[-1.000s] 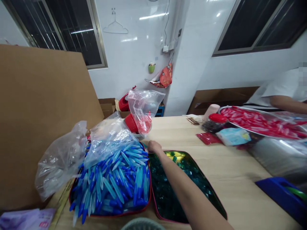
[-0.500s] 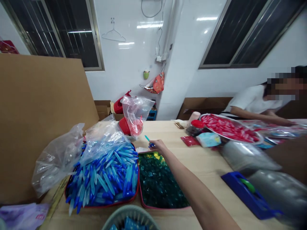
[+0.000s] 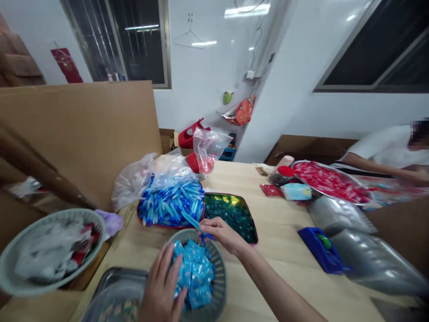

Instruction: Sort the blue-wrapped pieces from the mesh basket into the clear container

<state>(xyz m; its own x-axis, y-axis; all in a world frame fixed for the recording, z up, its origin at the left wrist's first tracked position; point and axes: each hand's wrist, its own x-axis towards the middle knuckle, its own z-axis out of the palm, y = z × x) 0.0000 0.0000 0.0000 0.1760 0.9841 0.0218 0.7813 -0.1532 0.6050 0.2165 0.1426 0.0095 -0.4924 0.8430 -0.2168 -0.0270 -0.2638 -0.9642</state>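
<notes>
Blue tapered plastic piece (image 3: 191, 221) sits pinched in the fingers (image 3: 212, 227) of my right hand (image 3: 224, 235). Its long axis runs from about 10 o'clock down to 4 o'clock, with the narrow end reaching toward a red-rimmed tray (image 3: 157, 225). My right fingers are pressed together on its lower end, just above the rim of a round grey-green plastic mesh basket (image 3: 218, 286). A darker blue bit shows below them, too small for me to identify. My left hand (image 3: 161, 286) is the farther hand from the piece, lying at about 7 o'clock from it. Its fingers (image 3: 170, 264) are spread against the side of a heap of shiny light-blue packets (image 3: 196, 277) inside the basket.

At 12 o'clock from the basket, the red-rimmed tray holds a dense pile of similar blue pieces, with a clear plastic bag (image 3: 134, 183) slumped along its far edge. At about 1 o'clock lies a gold-edged metal tray (image 3: 250, 219) of dark green glassy pieces. All of this rests on a pale wood tabletop (image 3: 275, 250). Farther off at 2 o'clock, a co-worker's bare forearm (image 3: 365, 163) reaches across the tabletop beyond a steel tray of red pieces (image 3: 330, 181).
</notes>
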